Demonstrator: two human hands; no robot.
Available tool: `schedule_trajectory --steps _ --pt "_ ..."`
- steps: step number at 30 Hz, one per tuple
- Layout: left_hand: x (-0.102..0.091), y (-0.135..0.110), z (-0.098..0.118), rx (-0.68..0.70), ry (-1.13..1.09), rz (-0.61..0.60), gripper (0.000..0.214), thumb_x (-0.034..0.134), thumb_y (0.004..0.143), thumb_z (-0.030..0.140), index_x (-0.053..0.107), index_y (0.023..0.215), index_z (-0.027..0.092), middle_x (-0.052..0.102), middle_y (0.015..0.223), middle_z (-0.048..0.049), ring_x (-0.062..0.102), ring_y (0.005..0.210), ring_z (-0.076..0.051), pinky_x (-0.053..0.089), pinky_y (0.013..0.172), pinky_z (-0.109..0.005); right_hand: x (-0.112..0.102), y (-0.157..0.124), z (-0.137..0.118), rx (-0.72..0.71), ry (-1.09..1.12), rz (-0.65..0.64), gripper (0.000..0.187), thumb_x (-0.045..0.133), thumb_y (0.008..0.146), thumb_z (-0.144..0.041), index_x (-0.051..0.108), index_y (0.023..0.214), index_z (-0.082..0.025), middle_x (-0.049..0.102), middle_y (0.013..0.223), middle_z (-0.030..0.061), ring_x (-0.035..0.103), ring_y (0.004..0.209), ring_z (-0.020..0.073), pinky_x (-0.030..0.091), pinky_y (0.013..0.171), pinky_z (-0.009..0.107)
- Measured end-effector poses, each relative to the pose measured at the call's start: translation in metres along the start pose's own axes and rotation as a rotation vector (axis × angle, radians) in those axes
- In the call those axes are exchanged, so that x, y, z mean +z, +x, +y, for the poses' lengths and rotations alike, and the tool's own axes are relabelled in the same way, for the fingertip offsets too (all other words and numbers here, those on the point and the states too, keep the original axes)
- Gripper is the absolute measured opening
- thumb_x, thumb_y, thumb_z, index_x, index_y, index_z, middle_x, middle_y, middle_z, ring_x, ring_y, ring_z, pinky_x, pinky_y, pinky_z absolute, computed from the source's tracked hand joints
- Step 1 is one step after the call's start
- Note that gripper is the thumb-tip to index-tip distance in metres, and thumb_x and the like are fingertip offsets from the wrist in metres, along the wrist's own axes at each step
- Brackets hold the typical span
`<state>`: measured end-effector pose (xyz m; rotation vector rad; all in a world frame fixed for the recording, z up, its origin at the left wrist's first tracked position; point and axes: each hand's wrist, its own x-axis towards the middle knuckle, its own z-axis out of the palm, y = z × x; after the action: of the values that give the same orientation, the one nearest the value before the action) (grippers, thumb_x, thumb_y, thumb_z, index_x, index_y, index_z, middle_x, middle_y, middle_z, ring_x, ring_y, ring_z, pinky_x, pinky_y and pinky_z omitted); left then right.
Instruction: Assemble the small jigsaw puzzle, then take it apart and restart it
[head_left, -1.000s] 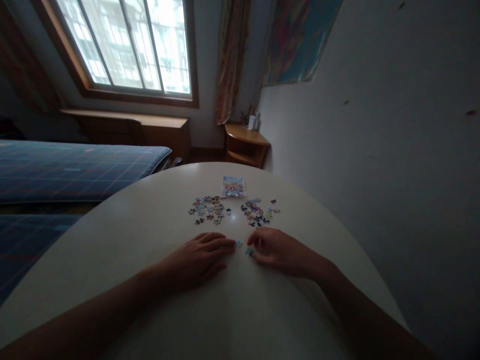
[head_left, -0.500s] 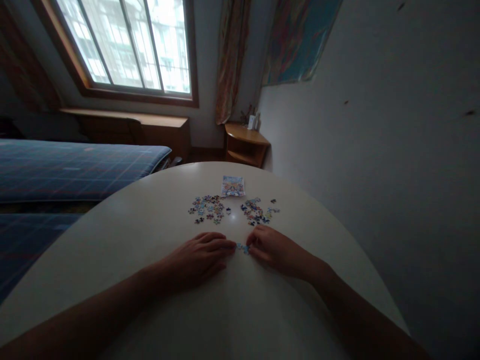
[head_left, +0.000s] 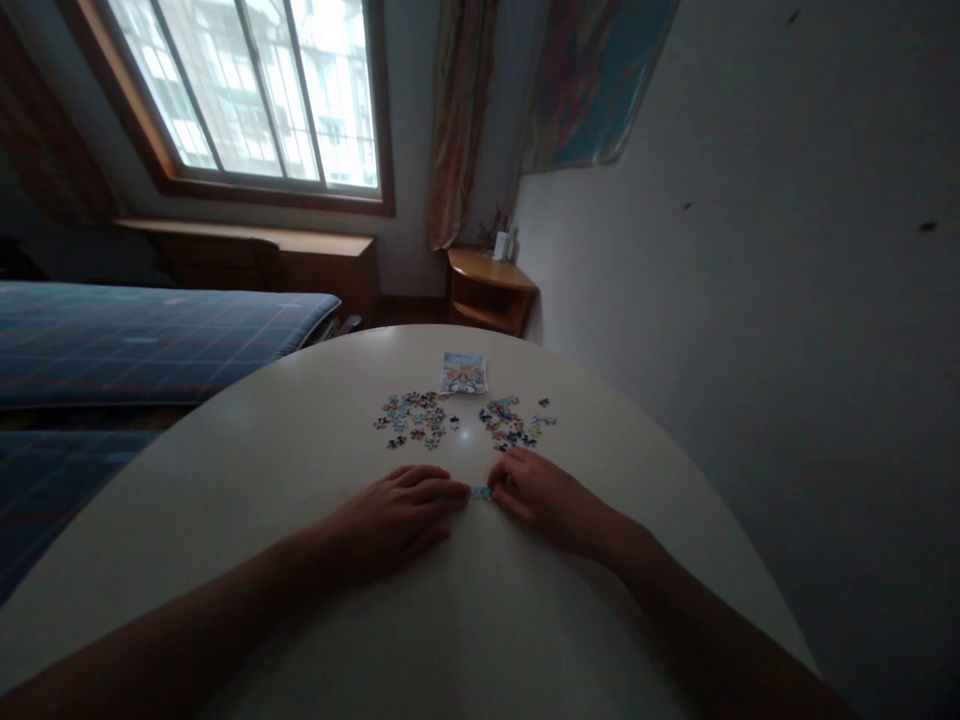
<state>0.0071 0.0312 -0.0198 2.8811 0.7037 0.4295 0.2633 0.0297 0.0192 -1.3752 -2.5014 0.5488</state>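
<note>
Between my two hands, small light-blue jigsaw pieces (head_left: pixel 480 493) lie flat on the white table, in line and touching. My left hand (head_left: pixel 409 510) rests on the tabletop with its fingers stretched out and its thumb apart. Its fingertips touch the left end of these pieces. My right hand (head_left: pixel 536 500) is curled, with thumb and forefinger pinched on the jigsaw piece at the right end. The fingertips partly hide the pieces. Beyond my hands are a left pile of loose jigsaw pieces (head_left: pixel 412 418) and a right pile of jigsaw pieces (head_left: pixel 510 422).
A printed picture packet (head_left: pixel 463 374) lies behind the piles on the round white table (head_left: pixel 300 400). One single piece (head_left: pixel 454 422) sits between the piles. A bed with a blue plaid mattress (head_left: pixel 165 340) is at left, a wall (head_left: pixel 712 330) at right, a corner shelf (head_left: pixel 491 270) behind.
My right hand has moved slightly left and up with its piece. The pieces, staggered before, now lie in one line. My left hand has stayed almost still.
</note>
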Motion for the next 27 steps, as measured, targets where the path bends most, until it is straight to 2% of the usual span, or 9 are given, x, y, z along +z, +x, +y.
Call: schedule_trajectory --steps 8,15,19,22,25,27 --pt "0.004 0.000 -0.001 0.004 -0.003 0.025 0.039 0.047 0.101 0.026 0.051 0.140 0.023 0.058 0.141 -0.0044 0.050 0.129 -0.025 0.043 0.109 -0.044 0.004 0.002 0.002 -0.066 -0.017 0.029 0.021 0.059 0.083 -0.009 0.066 0.101 -0.017 0.066 0.098 0.0072 0.061 0.087 0.0175 0.045 0.077 0.027" --pt "0.002 0.000 0.000 -0.001 -0.008 0.028 0.038 0.046 0.102 0.026 0.051 0.140 0.025 0.058 0.141 -0.0039 0.051 0.129 -0.025 0.043 0.109 -0.044 0.007 0.004 0.006 -0.090 0.012 0.063 0.018 0.058 0.086 -0.010 0.070 0.095 -0.020 0.068 0.096 0.0039 0.064 0.083 0.0158 0.046 0.076 0.027" --pt "0.001 0.001 0.001 -0.001 0.015 0.034 0.038 0.047 0.101 0.024 0.050 0.138 0.024 0.054 0.144 -0.0060 0.049 0.130 -0.026 0.044 0.108 -0.045 0.005 0.006 0.013 -0.089 0.021 0.163 0.022 0.055 0.086 -0.007 0.068 0.099 -0.020 0.067 0.091 0.0035 0.062 0.075 0.0140 0.046 0.072 0.026" --pt "0.000 0.001 0.002 -0.050 0.036 0.067 0.032 0.048 0.099 0.022 0.054 0.131 0.021 0.057 0.137 -0.0088 0.054 0.122 -0.026 0.048 0.101 -0.045 0.006 0.007 0.019 -0.197 -0.003 0.200 0.017 0.059 0.087 -0.012 0.067 0.099 -0.020 0.067 0.093 0.0048 0.063 0.083 0.0166 0.047 0.079 0.029" --pt "0.001 0.000 0.001 -0.103 0.050 0.108 0.024 0.049 0.098 0.020 0.060 0.120 0.022 0.062 0.122 -0.0083 0.059 0.107 -0.023 0.051 0.093 -0.043 0.009 0.008 0.026 -0.344 -0.008 0.146 0.009 0.064 0.087 -0.019 0.068 0.095 -0.022 0.067 0.095 0.0053 0.062 0.090 0.0181 0.048 0.083 0.031" --pt "0.001 0.000 0.001 -0.110 0.055 0.133 0.023 0.049 0.097 0.019 0.062 0.116 0.022 0.063 0.116 -0.0075 0.059 0.102 -0.022 0.052 0.090 -0.041 0.012 0.009 0.029 -0.383 0.004 0.133 0.007 0.064 0.087 -0.021 0.067 0.093 -0.022 0.066 0.093 0.0050 0.062 0.088 0.0173 0.048 0.081 0.030"
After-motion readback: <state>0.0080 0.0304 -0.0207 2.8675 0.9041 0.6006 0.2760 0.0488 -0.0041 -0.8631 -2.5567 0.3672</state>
